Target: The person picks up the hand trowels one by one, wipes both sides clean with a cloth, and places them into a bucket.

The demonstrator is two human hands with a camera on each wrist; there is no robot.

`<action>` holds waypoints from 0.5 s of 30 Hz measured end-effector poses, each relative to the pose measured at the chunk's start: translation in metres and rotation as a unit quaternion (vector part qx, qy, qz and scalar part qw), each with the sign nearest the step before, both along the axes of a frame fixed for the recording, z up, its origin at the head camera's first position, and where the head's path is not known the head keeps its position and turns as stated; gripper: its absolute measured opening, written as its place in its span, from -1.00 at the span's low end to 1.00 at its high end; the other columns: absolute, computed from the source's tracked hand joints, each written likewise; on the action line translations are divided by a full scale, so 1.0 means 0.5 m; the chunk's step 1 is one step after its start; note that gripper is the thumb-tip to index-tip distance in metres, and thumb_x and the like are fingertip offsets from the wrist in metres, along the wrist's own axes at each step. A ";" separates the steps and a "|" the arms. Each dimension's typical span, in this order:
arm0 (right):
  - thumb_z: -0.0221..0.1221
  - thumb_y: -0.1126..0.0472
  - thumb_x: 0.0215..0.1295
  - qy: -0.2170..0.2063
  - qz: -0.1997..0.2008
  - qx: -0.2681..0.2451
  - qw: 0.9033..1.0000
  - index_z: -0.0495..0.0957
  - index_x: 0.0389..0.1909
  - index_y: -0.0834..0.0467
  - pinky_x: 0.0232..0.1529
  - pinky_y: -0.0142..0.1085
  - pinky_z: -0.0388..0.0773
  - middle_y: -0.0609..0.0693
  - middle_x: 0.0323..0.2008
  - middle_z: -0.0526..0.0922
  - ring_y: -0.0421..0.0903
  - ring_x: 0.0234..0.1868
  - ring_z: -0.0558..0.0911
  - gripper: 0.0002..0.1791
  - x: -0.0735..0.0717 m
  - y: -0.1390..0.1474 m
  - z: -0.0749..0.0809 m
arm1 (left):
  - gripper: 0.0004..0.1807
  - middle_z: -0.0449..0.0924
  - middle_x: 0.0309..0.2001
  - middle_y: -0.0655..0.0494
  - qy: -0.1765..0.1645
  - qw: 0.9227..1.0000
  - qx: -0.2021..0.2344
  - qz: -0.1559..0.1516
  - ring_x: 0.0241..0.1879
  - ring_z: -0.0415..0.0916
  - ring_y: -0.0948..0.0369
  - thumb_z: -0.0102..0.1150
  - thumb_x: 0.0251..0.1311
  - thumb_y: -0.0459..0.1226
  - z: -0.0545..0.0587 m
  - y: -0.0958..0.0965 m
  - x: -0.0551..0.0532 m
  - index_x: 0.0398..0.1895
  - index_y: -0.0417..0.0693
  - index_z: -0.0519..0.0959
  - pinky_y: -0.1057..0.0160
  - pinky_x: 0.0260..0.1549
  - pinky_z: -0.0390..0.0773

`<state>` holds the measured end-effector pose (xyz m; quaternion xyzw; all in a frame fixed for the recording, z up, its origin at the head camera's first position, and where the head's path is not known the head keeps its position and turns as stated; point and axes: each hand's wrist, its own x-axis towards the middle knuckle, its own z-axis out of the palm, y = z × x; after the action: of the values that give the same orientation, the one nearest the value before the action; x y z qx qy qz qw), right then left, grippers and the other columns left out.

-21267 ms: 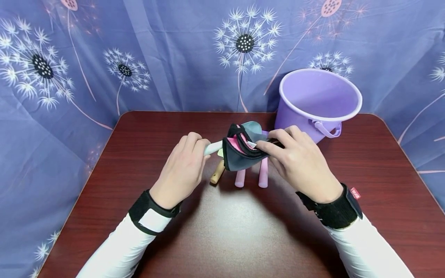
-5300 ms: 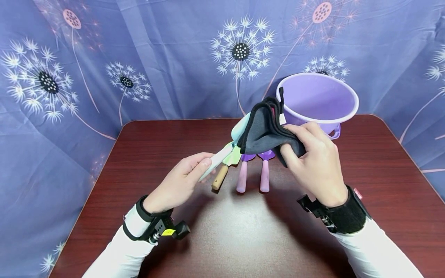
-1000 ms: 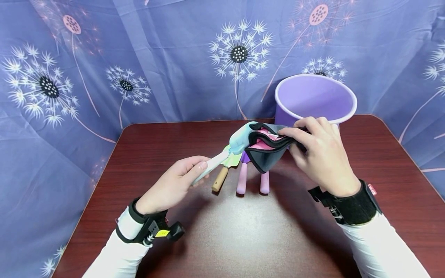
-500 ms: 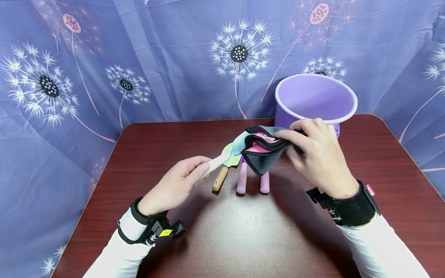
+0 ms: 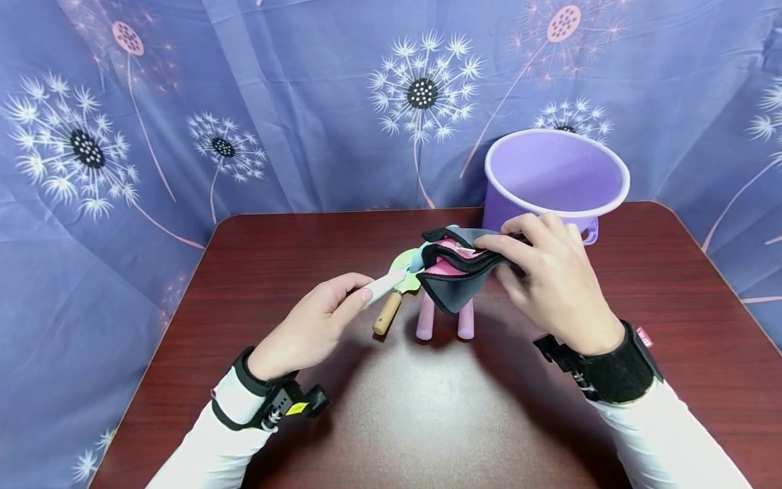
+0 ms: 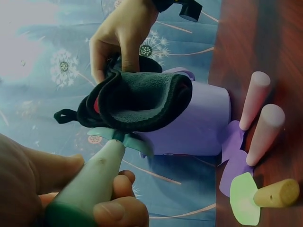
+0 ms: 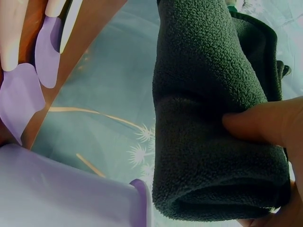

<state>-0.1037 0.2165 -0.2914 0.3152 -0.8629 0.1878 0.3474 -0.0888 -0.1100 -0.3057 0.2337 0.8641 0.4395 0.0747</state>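
Observation:
My left hand [image 5: 308,329] grips the whitish handle of a small garden trowel [image 5: 385,286], holding it above the table with its pale blue blade pointing up and to the right. My right hand [image 5: 552,282] pinches a folded grey cloth [image 5: 455,292] with black edging and pink inner layers. The cloth lies over most of the blade in the head view. From the left wrist, the blade [image 6: 99,134] shows just below the cloth's [image 6: 147,101] folds. The right wrist view has my thumb [image 7: 260,120] pressed on the fleecy cloth [image 7: 203,71].
A purple bucket [image 5: 497,204] stands at the table's back right, close behind my right hand. Beneath the cloth lie two pink-handled purple tools [image 5: 425,319] and a green trowel [image 5: 403,261] with a wooden handle. A patterned blue curtain [image 5: 318,122] hangs behind the table [image 5: 256,265].
Over the last second the cloth and right hand have moved left and slightly down along the blade, covering more of it. The left hand has stayed nearly in place, still gripping the trowel.

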 end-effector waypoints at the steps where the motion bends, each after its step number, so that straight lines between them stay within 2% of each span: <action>1: 0.09 0.34 0.12 0.000 0.001 0.001 1.000 0.70 -0.07 0.04 -0.27 0.02 0.22 0.09 -0.17 0.57 0.15 -0.17 0.43 -0.62 0.001 -0.001 0.000 | -0.76 0.36 -0.39 0.12 0.001 1.000 -0.002 0.000 -0.30 0.35 0.21 -0.06 0.52 -0.05 0.000 0.000 0.000 0.02 0.18 0.58 0.16 -0.28 0.34; 15: 0.12 0.33 0.15 -0.010 0.018 0.005 1.000 0.70 -0.02 0.04 -0.28 -0.01 0.18 0.04 -0.19 0.55 0.09 -0.23 0.41 -0.62 0.012 -0.026 -0.007 | -0.74 0.36 -0.38 0.12 0.004 1.000 -0.007 0.001 -0.34 0.33 0.21 -0.08 0.53 -0.07 0.001 0.006 0.008 0.07 0.11 0.55 0.18 -0.29 0.35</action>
<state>-0.0976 0.2036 -0.2947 0.3302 -0.8615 0.1928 0.3342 -0.0850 -0.1070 -0.3050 0.2343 0.8675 0.4327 0.0729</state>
